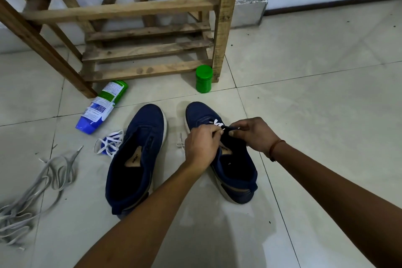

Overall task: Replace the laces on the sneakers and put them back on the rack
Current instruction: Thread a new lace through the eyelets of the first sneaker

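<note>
- While we held both hands over the laced sneaker (237, 172), our left hand (201, 143) kept thumb and forefinger pinched on the white lace (217, 123) at the eyelet row, with the other fingers curled in beside them.
- Our right hand (253, 135) pinched the dark eyelet flap of the same sneaker between thumb and forefinger, and its remaining fingers curled over the flap.
- The fingertips of the two hands almost met above the tongue.
- Just beyond the fingertips, toward the toe, the white lace crossed the first eyelets in a criss-cross.
- A loose lace end (180, 140) lay on the tiled floor (315, 115) just outside our left knuckles.
- The laced sneaker stood on the floor directly under the fingers, toe pointing away from us and heel on the wrist side.
- The unlaced sneaker (139, 154) stood to the left of our left hand, roughly parallel to the laced one and apart from it.
- A spare white lace bundle (108, 143) lay farther left, against the outer side of the unlaced sneaker.
- A heap of grey laces (43, 183) lay well apart from the fingers, far to the left.
- The wooden rack (141, 13) stood well beyond the fingertips.
- A green jar (203, 79) stood beyond the fingertips, just beside the rack's right post.
- A green and blue bottle (102, 106) lay on its side beyond and left of the fingers, near the rack's left leg.
- A red thread (275, 149) circled our right wrist.
</note>
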